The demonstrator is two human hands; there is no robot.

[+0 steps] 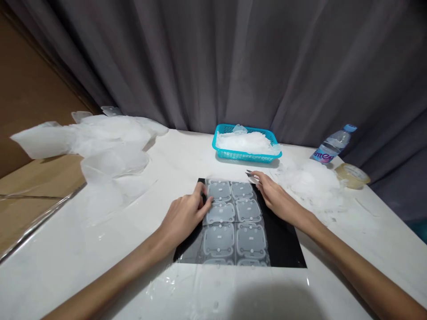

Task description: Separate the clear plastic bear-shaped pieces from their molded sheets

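Observation:
A clear plastic sheet [218,240] with rows of rounded-square outlines lies over a black board [283,244] in front of me. My left hand [187,213] is at the sheet's left edge, thumb and fingers closed on it. At the far right corner of the sheet, my right hand [271,193] grips small pointed metal scissors [251,174], their two tips slightly apart and pointing left. The scissors' handles are hidden in the fingers. Towards me, the clear sheet runs past the board onto the white table [173,293].
A blue basket [247,156] of translucent pieces stands at the back. Thin white film pieces [113,138] are heaped at left by a cardboard box [36,186]. At right are clear scraps [313,184], a tape roll [352,175] and a water bottle [333,144]. A grey curtain [213,62] hangs behind.

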